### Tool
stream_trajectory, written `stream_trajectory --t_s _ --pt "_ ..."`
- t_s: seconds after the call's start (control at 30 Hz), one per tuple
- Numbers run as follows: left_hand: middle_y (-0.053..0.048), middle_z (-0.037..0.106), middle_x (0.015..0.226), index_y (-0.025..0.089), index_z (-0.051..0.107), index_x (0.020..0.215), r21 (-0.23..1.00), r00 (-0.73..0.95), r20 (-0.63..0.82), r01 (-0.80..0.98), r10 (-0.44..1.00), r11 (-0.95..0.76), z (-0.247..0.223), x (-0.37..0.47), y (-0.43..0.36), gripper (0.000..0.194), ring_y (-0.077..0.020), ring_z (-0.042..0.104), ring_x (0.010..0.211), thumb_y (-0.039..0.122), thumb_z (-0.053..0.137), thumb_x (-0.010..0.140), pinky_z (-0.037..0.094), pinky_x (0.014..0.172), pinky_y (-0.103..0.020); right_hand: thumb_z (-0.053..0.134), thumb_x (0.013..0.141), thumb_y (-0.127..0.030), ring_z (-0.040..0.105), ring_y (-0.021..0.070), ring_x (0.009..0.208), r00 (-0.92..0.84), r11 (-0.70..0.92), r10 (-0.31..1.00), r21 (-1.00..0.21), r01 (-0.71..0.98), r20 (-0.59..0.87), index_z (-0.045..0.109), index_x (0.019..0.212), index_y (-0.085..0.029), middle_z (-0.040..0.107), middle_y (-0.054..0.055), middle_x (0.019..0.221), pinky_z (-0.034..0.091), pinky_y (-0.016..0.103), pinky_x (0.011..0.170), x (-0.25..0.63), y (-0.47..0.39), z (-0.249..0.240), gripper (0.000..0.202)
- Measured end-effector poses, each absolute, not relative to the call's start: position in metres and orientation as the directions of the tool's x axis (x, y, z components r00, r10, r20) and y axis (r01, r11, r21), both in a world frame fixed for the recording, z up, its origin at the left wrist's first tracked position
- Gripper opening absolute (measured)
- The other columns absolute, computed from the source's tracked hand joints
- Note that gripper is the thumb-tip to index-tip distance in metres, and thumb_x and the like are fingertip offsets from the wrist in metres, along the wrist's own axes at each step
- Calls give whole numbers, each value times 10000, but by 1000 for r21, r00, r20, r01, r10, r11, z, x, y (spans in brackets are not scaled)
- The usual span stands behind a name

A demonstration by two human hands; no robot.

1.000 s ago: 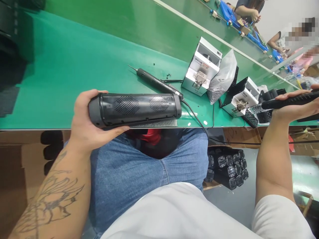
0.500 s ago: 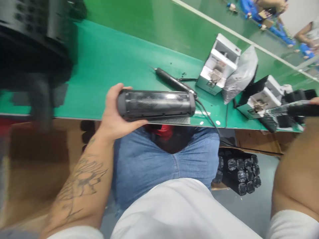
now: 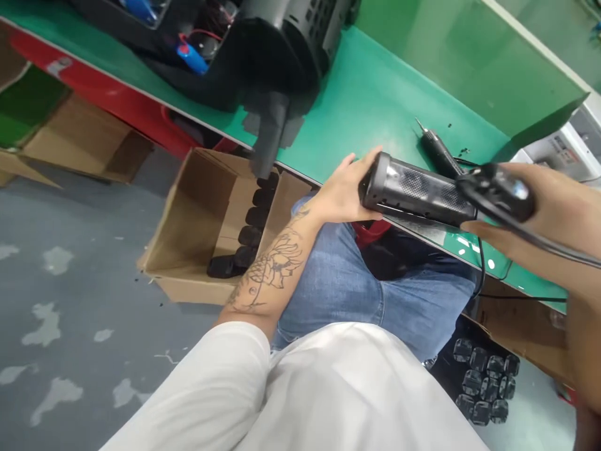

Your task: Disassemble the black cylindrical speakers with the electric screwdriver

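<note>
- At the near edge of the green table (image 3: 357,106), an elongated black housing (image 3: 420,188) with perforated grilles is held lengthwise, a grey strip (image 3: 417,227) showing along its lower side.
- Left end of the housing is gripped by the left hand (image 3: 345,191), fingers behind, thumb along the near side.
- Corded electric screwdriver (image 3: 500,188) is gripped in the right hand (image 3: 544,207), cord end toward camera; fingers are closed around it. Tip is hidden, so contact with the housing can't be told.
- Right end of the housing is partly covered by tool and right hand; whether it is touched by the thumb can't be told.
- Second screwdriver (image 3: 439,150) is laid just beyond the housing, bit pointing away; small black screws (image 3: 464,152) are scattered near it.
- White machine (image 3: 558,147) is partly blocked by the right hand.
- Large black casing (image 3: 282,31) is set on the table, upper left; a blue cylinder (image 3: 192,58) with red wire is seen in its opening.
- Black parts (image 3: 248,237) are lined up inside the cardboard box (image 3: 181,216) below the table.
- Black cases (image 3: 488,382) are stacked at lower right.
</note>
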State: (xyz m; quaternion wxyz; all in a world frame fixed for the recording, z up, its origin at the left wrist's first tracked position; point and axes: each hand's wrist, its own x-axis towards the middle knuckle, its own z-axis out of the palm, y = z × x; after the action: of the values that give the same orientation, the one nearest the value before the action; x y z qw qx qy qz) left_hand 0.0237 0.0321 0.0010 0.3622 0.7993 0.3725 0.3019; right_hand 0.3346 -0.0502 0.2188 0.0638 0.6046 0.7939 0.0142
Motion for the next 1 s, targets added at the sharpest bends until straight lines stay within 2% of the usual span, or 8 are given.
stream_trajectory --t_s 0.07,0.17,0.27,0.4,0.63,0.73,0.9,1.0 --pt "-206 581 1707 236 250 1798 808 531 230 362 815 -464 2 29 31 1428 -475 537 1608 695 976 658 171 1445 -739 545 943 -762 673 144 1109 -301 320 943 139 937 -143 601 1507 -401 668 -42 1322 325 196 738 299 -29 218 673" --pt "-188 643 1634 223 263 1794 804 516 269 345 813 -484 2 37 29 1386 -445 595 1549 711 934 684 212 1438 -715 724 860 -651 666 137 1117 -387 433 896 239 869 -216 514 1566 -449 557 -136 1539 210 164 716 265 -5 211 764" --pt "-194 628 1644 200 276 1791 794 505 304 334 808 -508 1 43 28 1389 -447 587 1552 735 914 679 253 1426 -692 672 913 -746 668 131 1189 -488 544 835 248 801 -255 477 1607 -420 491 -131 1619 237 170 715 250 10 205 791" --pt "-188 628 1640 188 267 1804 785 485 331 334 809 -522 1 49 27 1328 -429 577 1562 671 885 732 267 1429 -648 468 948 -960 684 132 1104 -501 558 817 172 812 -287 553 1528 -388 663 -69 1358 237 157 722 234 17 202 819" --pt "-182 608 1669 154 273 1798 798 492 351 288 796 -530 -2 61 30 1386 -448 557 1592 736 868 690 287 1426 -657 414 860 -1131 669 153 928 -401 516 840 314 797 -365 545 1582 -426 704 -3 1175 172 142 697 215 19 205 1017" --pt "-161 634 1647 180 317 1783 804 453 366 287 813 -521 0 61 28 1283 -432 597 1555 677 859 732 398 1376 -627 357 839 -1156 653 148 913 -351 482 857 348 804 -378 592 1550 -425 708 -12 1175 211 159 720 215 21 205 1047" --pt "-131 680 1604 241 293 1796 812 447 399 234 800 -535 2 56 24 1156 -388 637 1516 667 801 848 497 1305 -561 241 1119 -913 684 71 1080 -707 734 677 264 626 -204 680 1330 -277 692 -62 1264 364 214 753 227 23 207 801" --pt "-139 615 1685 264 236 1820 836 440 409 171 799 -521 -2 57 23 1217 -389 610 1556 668 844 846 523 1289 -546 243 1141 -888 665 46 994 -770 779 618 258 571 -162 671 1282 -219 701 -41 1174 427 220 770 232 25 214 806"
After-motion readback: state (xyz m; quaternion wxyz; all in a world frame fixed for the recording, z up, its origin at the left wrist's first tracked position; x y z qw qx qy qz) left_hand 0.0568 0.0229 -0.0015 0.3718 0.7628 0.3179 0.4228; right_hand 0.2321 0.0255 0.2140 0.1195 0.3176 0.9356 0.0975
